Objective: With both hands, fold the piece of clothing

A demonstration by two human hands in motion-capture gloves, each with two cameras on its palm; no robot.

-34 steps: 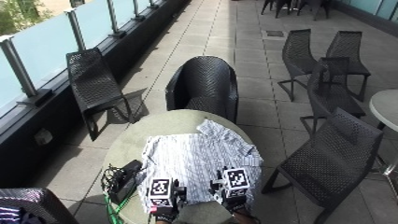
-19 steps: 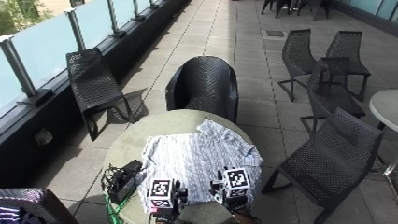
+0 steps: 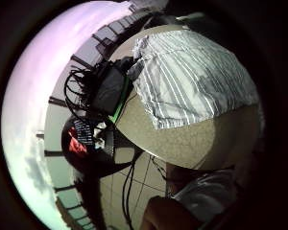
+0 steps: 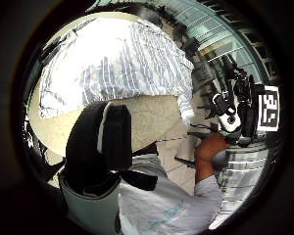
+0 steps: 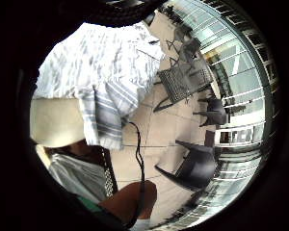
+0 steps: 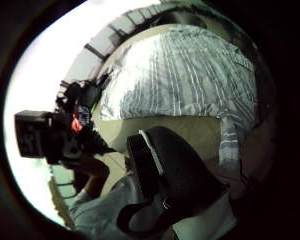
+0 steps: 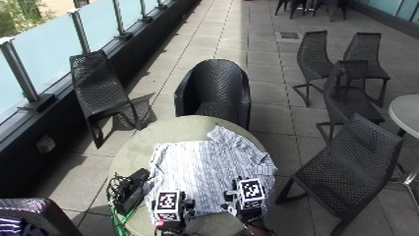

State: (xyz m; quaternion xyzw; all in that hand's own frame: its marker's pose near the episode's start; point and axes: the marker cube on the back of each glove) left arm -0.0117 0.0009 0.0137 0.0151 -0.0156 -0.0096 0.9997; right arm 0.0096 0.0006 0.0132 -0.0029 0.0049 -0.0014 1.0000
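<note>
Outdoor terrace paving surrounds a round table, with a glass balustrade along the left side. A dark woven armchair is placed at the far edge of the table, a slatted chair at far left, and another dark chair at right.

A striped shirt is spread flat across the near and right part of the table; one sleeve is draped over the right edge, as shown in the right little finger side palm view. A black device with bundled cables is located on the table just left of the shirt.

The left hand and right hand are positioned at the near hem of the shirt, close together. Whether either hand grips the cloth, and how far the fingers are opened, cannot be told.

Bare tabletop is visible on the far and left sides of the shirt.
</note>
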